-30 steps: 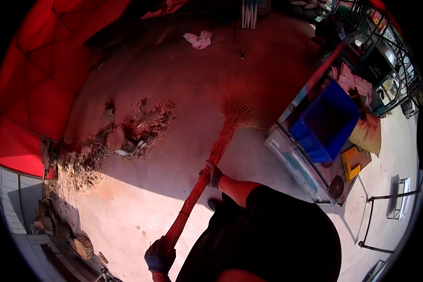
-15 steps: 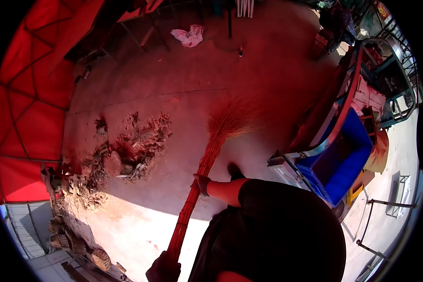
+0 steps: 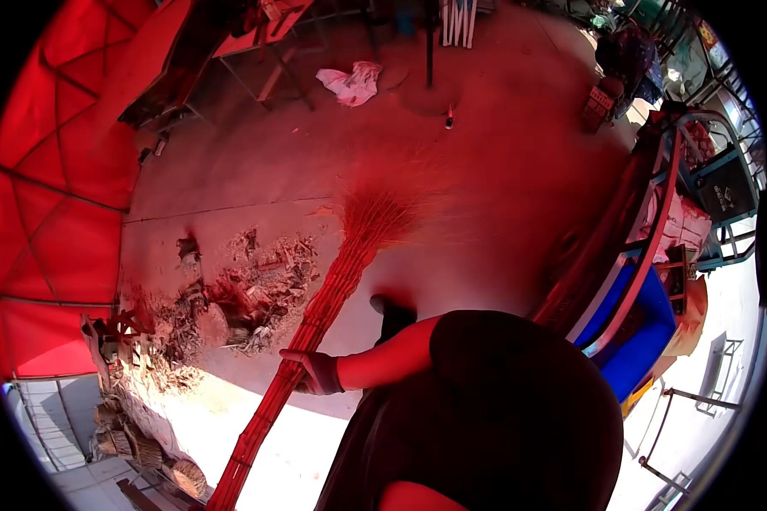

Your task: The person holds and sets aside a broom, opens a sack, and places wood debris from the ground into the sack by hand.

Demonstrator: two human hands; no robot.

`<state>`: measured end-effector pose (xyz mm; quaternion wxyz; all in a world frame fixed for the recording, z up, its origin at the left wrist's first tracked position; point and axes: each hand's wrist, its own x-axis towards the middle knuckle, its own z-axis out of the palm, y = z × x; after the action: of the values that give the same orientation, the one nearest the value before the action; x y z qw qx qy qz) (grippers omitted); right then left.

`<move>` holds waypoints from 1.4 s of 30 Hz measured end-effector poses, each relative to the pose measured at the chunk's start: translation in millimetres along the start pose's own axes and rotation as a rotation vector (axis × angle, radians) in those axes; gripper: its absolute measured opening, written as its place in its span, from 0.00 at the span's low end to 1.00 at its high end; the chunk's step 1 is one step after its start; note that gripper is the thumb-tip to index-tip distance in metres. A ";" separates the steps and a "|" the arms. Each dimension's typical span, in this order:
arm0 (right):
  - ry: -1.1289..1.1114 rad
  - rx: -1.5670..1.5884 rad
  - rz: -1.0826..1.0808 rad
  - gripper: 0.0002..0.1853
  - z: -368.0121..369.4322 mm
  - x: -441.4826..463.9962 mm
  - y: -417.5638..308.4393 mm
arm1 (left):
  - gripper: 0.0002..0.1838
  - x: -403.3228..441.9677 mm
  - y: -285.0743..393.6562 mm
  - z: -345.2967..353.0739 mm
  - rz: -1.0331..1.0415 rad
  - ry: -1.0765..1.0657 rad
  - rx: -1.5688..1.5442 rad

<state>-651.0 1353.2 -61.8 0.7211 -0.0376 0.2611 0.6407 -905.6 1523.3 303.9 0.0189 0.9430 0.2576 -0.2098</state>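
A long broom of bundled twigs (image 3: 314, 317) slants from the bottom left to its spread bristles (image 3: 379, 213) over the floor. My gloved right hand (image 3: 317, 373) is closed around its shaft, about midway along the visible length. Part of my left arm (image 3: 418, 496) shows at the bottom edge, but my left hand is out of the frame, and so is the lower end of the broom. Left of the bristles lies a heap of wood chips and debris (image 3: 260, 285) on the concrete floor (image 3: 230, 183).
A cart with a curved rail (image 3: 656, 230) and a blue bin (image 3: 643, 336) stands at the right. Cut logs (image 3: 187, 477) lie at the lower left beside a red tarp wall (image 3: 51, 213). A pink cloth (image 3: 354, 83) and a small bottle (image 3: 449, 117) are farther off.
The broom's bristles have moved left, towards the debris. My right hand has shifted left and down with the shaft. My left hand has left the view. The camera view has turned.
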 end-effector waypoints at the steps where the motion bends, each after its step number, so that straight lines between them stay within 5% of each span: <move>1: 0.099 0.032 -0.078 0.12 -9.8 -1.2 -22.1 | 0.18 29.7 -10.9 14.3 0.097 0.001 -0.050; 2: 0.161 0.054 -0.120 0.12 -28.8 2.5 -47.5 | 0.18 61.3 -23.0 31.7 0.199 0.007 -0.097; 3: 0.234 0.060 -0.171 0.12 -36.5 -8.5 -76.5 | 0.19 101.2 -37.5 66.6 0.423 0.272 -0.073; 4: 0.283 0.039 -0.230 0.12 -48.6 -16.9 -106.9 | 0.31 147.3 -22.5 83.3 0.165 0.131 -0.653; 5: 0.299 0.032 -0.275 0.12 -56.6 -32.0 -137.4 | 0.32 190.7 -12.7 105.5 0.139 0.101 -0.857; 8: 0.483 0.180 -0.473 0.12 -78.5 -78.8 -225.8 | 0.37 291.3 75.4 116.7 0.115 -0.092 -0.957; 13: 0.407 0.113 -0.832 0.13 -156.9 -167.4 -368.8 | 0.43 366.2 238.3 123.4 0.347 -0.349 -1.037; 15: 0.451 0.064 -0.999 0.13 -167.6 -207.3 -429.8 | 0.42 382.5 307.3 116.4 0.588 -0.321 -0.677; 17: 0.524 -0.170 -1.211 0.11 -193.4 -245.1 -500.8 | 0.40 391.1 389.0 114.5 0.685 -0.242 -0.669; 20: 0.620 0.153 -1.130 0.09 -195.4 -301.1 -588.7 | 0.37 400.3 507.4 111.4 0.770 -0.171 -0.603; 24: 0.689 0.122 -1.072 0.09 -231.2 -324.4 -665.4 | 0.37 407.1 601.3 98.7 0.641 -0.364 -0.608; 28: 1.016 -0.013 -0.617 0.09 -224.1 -300.0 -637.6 | 0.36 397.5 610.3 71.0 0.425 -0.462 -0.673; 30: 0.632 0.062 -0.474 0.10 -242.0 -287.5 -612.1 | 0.36 377.8 577.5 53.0 0.260 -0.449 -0.720; 35: 0.475 0.282 -0.413 0.14 -212.8 -202.3 -509.9 | 0.36 313.9 510.7 -37.7 -0.292 -0.429 -0.714; 37: 0.487 0.250 -0.222 0.15 -170.8 -178.1 -461.5 | 0.39 269.0 463.0 -60.8 -0.143 -0.418 -0.528; 39: 0.613 0.072 -0.058 0.16 -115.1 -160.8 -416.1 | 0.19 214.9 442.0 -92.8 0.062 -0.236 -0.049; 42: 0.578 -0.161 0.312 0.17 -39.3 -131.0 -363.8 | 0.13 138.7 422.0 -117.4 0.123 0.019 0.043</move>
<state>-326.3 1155.3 -142.0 0.5051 -0.2341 0.4058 0.7249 -543.8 1240.8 324.1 0.0091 0.9591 0.1948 -0.2051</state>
